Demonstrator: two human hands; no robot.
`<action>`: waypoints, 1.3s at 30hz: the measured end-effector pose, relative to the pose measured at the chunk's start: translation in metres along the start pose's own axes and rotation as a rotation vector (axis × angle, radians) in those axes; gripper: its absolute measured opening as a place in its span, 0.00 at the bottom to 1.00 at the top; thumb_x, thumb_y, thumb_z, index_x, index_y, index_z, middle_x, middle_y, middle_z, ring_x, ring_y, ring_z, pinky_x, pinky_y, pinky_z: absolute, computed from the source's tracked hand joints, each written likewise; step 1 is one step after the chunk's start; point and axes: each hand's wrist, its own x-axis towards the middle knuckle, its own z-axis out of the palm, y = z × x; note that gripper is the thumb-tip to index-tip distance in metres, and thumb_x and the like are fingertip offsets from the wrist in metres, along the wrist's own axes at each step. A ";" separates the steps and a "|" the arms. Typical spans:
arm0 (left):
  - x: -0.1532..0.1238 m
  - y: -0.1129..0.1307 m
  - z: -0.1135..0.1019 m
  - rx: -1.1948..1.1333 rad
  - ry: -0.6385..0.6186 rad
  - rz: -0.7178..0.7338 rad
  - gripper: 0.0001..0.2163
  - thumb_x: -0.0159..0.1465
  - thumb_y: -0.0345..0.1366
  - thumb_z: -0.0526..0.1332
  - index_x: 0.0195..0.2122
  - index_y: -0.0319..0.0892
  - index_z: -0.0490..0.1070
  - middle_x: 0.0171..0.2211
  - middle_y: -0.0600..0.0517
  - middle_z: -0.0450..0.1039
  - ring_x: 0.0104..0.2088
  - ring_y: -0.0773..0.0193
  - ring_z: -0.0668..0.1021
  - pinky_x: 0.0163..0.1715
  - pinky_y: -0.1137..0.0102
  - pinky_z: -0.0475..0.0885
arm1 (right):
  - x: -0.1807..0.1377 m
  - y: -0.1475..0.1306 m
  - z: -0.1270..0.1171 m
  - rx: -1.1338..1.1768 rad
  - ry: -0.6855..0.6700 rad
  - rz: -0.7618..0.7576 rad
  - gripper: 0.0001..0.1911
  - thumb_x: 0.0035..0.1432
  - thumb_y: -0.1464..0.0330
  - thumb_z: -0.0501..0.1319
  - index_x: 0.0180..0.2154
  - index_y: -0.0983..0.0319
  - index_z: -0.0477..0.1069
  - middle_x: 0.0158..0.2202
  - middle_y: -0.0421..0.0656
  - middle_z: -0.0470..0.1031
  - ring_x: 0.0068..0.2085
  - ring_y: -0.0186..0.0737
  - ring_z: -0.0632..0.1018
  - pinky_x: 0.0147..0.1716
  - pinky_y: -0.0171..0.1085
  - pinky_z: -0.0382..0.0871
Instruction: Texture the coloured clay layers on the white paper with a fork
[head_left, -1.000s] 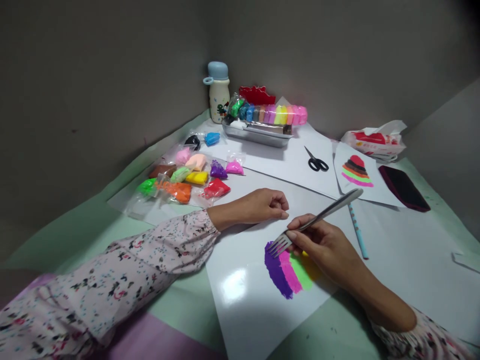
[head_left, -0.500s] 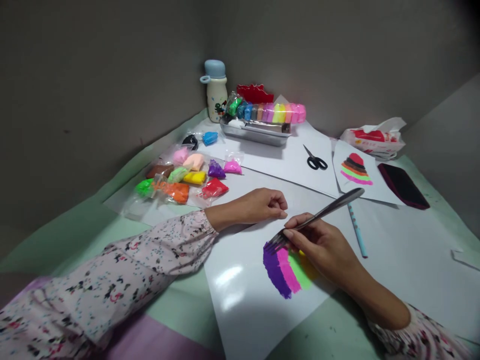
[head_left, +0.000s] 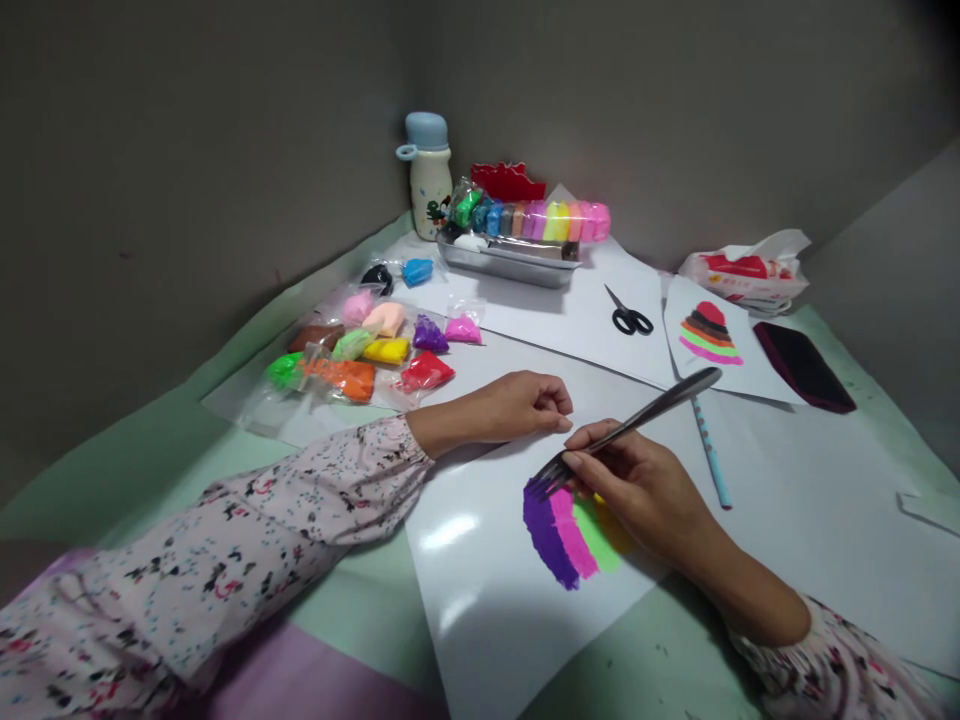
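A metal fork [head_left: 646,412] is pinched in my right hand [head_left: 654,492], its handle slanting up to the right. The tines rest at the upper end of a purple clay stripe [head_left: 546,535]. Curving beside it are a pink stripe [head_left: 574,538] and a light green stripe [head_left: 598,537]; yellow clay beyond is mostly hidden under my right hand. The stripes sit on a glossy white sheet [head_left: 480,640]. My left hand [head_left: 525,405] lies on the sheet's upper part, fingers loosely curled in, with nothing visible in them.
Bagged clay lumps, among them a red one [head_left: 426,371], lie at left. At the back stand a bottle [head_left: 430,190] and a metal tray [head_left: 510,265] under packed clay. Scissors [head_left: 628,315], a blue pencil [head_left: 711,455], a striped clay picture [head_left: 709,340], tissues [head_left: 742,272] and a phone [head_left: 804,365] lie to the right.
The whole view has shifted slightly. The fork's tines remain at the purple stripe's upper end, and my left hand stays in place on the sheet.
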 end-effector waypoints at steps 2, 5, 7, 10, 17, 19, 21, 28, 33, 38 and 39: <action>0.000 0.000 0.000 -0.001 0.000 -0.002 0.09 0.57 0.37 0.59 0.37 0.39 0.70 0.28 0.53 0.72 0.28 0.68 0.70 0.29 0.73 0.64 | 0.001 0.002 -0.001 -0.001 0.014 -0.002 0.11 0.58 0.61 0.62 0.39 0.61 0.70 0.28 0.40 0.73 0.27 0.35 0.75 0.28 0.35 0.70; 0.000 0.001 0.000 0.000 -0.004 -0.015 0.09 0.57 0.37 0.59 0.36 0.39 0.70 0.28 0.54 0.71 0.28 0.68 0.70 0.28 0.73 0.64 | 0.002 0.002 -0.002 0.016 0.058 -0.008 0.11 0.57 0.61 0.63 0.38 0.61 0.70 0.27 0.39 0.73 0.27 0.35 0.76 0.28 0.34 0.70; 0.001 0.001 0.001 -0.002 -0.006 -0.024 0.09 0.57 0.38 0.59 0.36 0.39 0.70 0.28 0.54 0.71 0.28 0.68 0.70 0.28 0.73 0.63 | 0.002 0.001 -0.003 0.016 0.069 -0.008 0.11 0.57 0.61 0.63 0.39 0.61 0.70 0.26 0.38 0.72 0.27 0.35 0.76 0.27 0.34 0.70; 0.001 0.001 0.001 -0.004 0.000 -0.019 0.09 0.57 0.38 0.60 0.36 0.39 0.70 0.28 0.54 0.71 0.28 0.68 0.70 0.28 0.73 0.63 | 0.002 0.000 -0.002 -0.002 0.042 -0.005 0.12 0.56 0.60 0.63 0.38 0.61 0.70 0.25 0.39 0.73 0.26 0.35 0.75 0.26 0.34 0.71; -0.001 0.006 0.001 -0.082 0.221 -0.027 0.08 0.58 0.39 0.60 0.33 0.40 0.68 0.26 0.55 0.67 0.27 0.69 0.68 0.28 0.73 0.61 | 0.002 -0.005 -0.009 0.130 0.332 -0.053 0.13 0.55 0.61 0.65 0.39 0.60 0.69 0.24 0.38 0.74 0.24 0.35 0.76 0.26 0.35 0.73; -0.001 0.006 0.000 -0.127 0.365 -0.059 0.07 0.58 0.40 0.59 0.32 0.41 0.66 0.24 0.57 0.63 0.25 0.70 0.65 0.26 0.73 0.59 | 0.002 -0.007 -0.014 0.170 0.450 -0.094 0.12 0.56 0.61 0.65 0.40 0.59 0.69 0.24 0.38 0.74 0.24 0.34 0.75 0.25 0.34 0.71; -0.001 0.005 -0.003 -0.179 0.445 -0.102 0.07 0.60 0.40 0.57 0.34 0.42 0.64 0.23 0.59 0.58 0.23 0.71 0.61 0.24 0.73 0.56 | 0.004 -0.007 -0.019 0.201 0.559 -0.157 0.11 0.57 0.62 0.64 0.40 0.59 0.70 0.25 0.38 0.74 0.25 0.33 0.75 0.24 0.33 0.70; -0.001 0.005 -0.008 -0.270 0.544 -0.175 0.09 0.60 0.42 0.57 0.33 0.43 0.62 0.28 0.55 0.63 0.28 0.67 0.66 0.27 0.72 0.61 | 0.011 -0.002 -0.030 0.254 0.589 -0.156 0.11 0.57 0.61 0.63 0.39 0.59 0.69 0.25 0.37 0.72 0.24 0.32 0.72 0.21 0.31 0.66; -0.006 0.014 -0.007 -0.307 0.419 -0.255 0.14 0.56 0.44 0.62 0.38 0.40 0.67 0.31 0.51 0.70 0.27 0.65 0.70 0.25 0.71 0.62 | 0.009 -0.003 -0.029 0.183 0.519 -0.122 0.10 0.58 0.62 0.63 0.39 0.60 0.69 0.21 0.36 0.72 0.21 0.30 0.70 0.21 0.31 0.66; -0.009 0.013 -0.009 -0.427 0.406 -0.186 0.10 0.57 0.38 0.61 0.37 0.39 0.69 0.34 0.48 0.74 0.29 0.63 0.74 0.28 0.69 0.67 | 0.000 -0.006 -0.027 0.082 0.468 -0.110 0.09 0.58 0.61 0.62 0.37 0.60 0.71 0.20 0.36 0.72 0.20 0.31 0.70 0.21 0.31 0.66; -0.009 0.013 -0.009 -0.494 0.418 -0.179 0.10 0.57 0.38 0.61 0.38 0.39 0.69 0.34 0.48 0.74 0.30 0.62 0.75 0.28 0.69 0.68 | -0.002 -0.006 -0.027 0.079 0.474 -0.107 0.10 0.59 0.61 0.62 0.37 0.60 0.71 0.20 0.36 0.72 0.20 0.31 0.70 0.20 0.31 0.66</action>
